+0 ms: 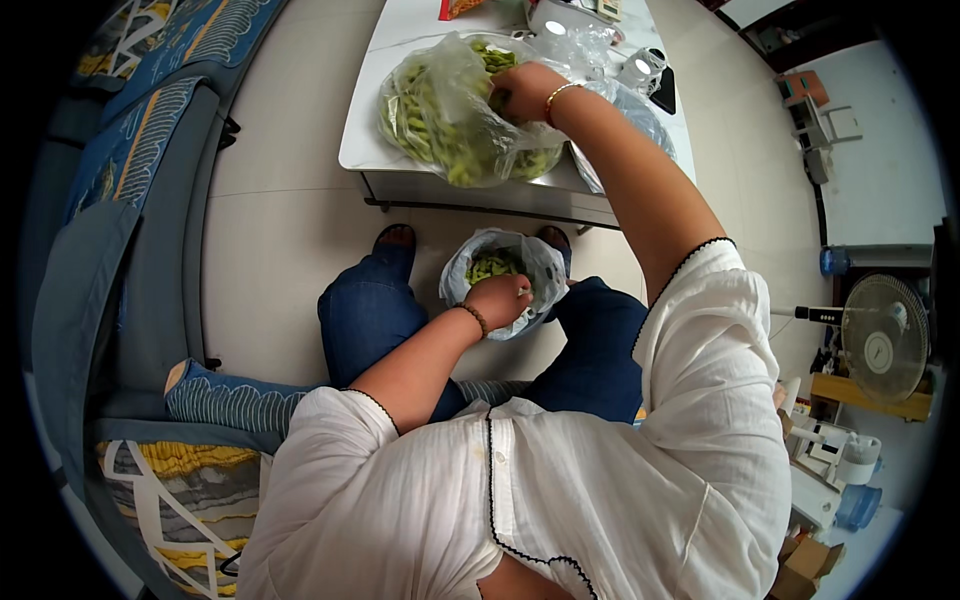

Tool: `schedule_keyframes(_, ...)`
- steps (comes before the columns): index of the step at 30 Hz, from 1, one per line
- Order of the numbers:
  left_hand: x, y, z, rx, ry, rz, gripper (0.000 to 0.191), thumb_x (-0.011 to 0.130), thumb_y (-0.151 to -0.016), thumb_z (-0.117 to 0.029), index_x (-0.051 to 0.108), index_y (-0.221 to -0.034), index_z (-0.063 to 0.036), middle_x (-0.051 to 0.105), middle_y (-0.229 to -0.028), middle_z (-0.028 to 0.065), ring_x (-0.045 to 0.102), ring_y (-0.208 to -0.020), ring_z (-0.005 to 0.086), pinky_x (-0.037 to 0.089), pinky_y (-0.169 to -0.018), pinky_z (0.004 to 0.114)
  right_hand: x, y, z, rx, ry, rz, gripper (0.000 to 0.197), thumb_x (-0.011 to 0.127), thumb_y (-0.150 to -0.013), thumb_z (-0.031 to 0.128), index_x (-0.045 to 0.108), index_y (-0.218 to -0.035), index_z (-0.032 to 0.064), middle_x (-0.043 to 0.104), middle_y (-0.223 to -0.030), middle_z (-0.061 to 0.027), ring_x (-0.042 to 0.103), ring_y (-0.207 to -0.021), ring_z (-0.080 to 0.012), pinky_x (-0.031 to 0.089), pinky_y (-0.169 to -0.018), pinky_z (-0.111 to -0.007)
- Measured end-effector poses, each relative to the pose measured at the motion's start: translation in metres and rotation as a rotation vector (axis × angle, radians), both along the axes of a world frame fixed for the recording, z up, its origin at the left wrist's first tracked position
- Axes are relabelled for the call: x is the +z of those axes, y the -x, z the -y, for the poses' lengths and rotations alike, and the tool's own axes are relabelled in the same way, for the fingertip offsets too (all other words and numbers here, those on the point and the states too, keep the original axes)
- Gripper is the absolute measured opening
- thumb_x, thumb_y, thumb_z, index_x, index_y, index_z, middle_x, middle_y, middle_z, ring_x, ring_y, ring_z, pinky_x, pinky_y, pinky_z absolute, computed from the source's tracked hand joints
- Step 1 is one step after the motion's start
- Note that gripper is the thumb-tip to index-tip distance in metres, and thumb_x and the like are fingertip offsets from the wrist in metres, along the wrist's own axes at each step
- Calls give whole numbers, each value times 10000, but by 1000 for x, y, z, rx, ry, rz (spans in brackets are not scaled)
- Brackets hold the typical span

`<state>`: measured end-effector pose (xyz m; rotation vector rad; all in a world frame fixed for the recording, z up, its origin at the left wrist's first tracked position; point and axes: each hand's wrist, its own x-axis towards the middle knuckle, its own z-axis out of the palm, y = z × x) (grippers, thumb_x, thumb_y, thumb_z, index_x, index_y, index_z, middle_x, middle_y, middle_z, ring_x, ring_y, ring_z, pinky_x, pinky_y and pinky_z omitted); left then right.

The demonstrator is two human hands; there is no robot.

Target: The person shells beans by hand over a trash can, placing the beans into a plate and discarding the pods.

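My right hand [525, 91] reaches into the mouth of a clear plastic bag [450, 120] full of green bean pods, which look like edamame, on the white table. Its fingertips are hidden among the bag and pods. My left hand [498, 301] is over a bin [551, 274] lined with a pale plastic bag, standing on the floor between my feet. Green pods or hulls [491, 265] lie inside the bin. The left fingers are bent together above them, and whether they hold something cannot be told.
A black phone [664, 94], a crumpled clear bag [581, 52], a blue-tinted plastic bag [637, 112] and a red packet [459, 7] lie on the white table [364, 146]. A grey sofa [169, 247] stands at left, a standing fan [883, 337] at right.
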<state>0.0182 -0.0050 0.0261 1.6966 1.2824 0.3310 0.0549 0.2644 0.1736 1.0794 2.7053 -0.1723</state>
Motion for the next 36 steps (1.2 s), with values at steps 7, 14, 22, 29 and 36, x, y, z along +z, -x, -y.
schedule_keyframes(7,1,-1,1,-5,-33,-10,290,523,-841,-280,592,-1014,-59,646,-895,134,611,-834,296,469,-754,389,8,-18,-10,-455,333,-592,412,730,-674,176,630,-1060,71,663,-814,-86,629,-626,-138,510,-621,-260)
schedule_keyframes(14,6,-1,-7,86,3,166,264,550,-834,-224,588,-1025,-45,640,-823,128,621,-788,253,477,-733,332,14,-25,-6,-573,687,-1087,326,661,-765,22,534,-1054,-56,616,-893,-96,619,-754,-144,523,-710,-247)
schedule_keyframes(22,59,9,-13,230,456,1213,501,619,-839,-298,434,-1263,-106,514,-1155,33,501,-1051,150,415,-884,300,31,-56,137,-626,494,-1244,267,658,-757,48,597,-1007,-20,637,-867,-64,612,-768,-115,496,-665,-228)
schedule_keyframes(29,69,4,1,618,698,1691,601,562,-824,-482,398,-1259,-101,477,-1215,68,445,-1150,200,364,-977,361,-47,-70,259,-315,-142,-921,334,642,-681,74,605,-1007,135,572,-871,-96,593,-744,-297,499,-652,-374)
schedule_keyframes(36,47,15,8,780,837,1723,353,370,-947,-376,528,-1051,-78,572,-1018,76,531,-1009,230,417,-925,383,-47,-57,294,-165,-200,-788,383,561,-718,27,559,-1100,42,553,-1109,-163,562,-982,-325,477,-814,-381)
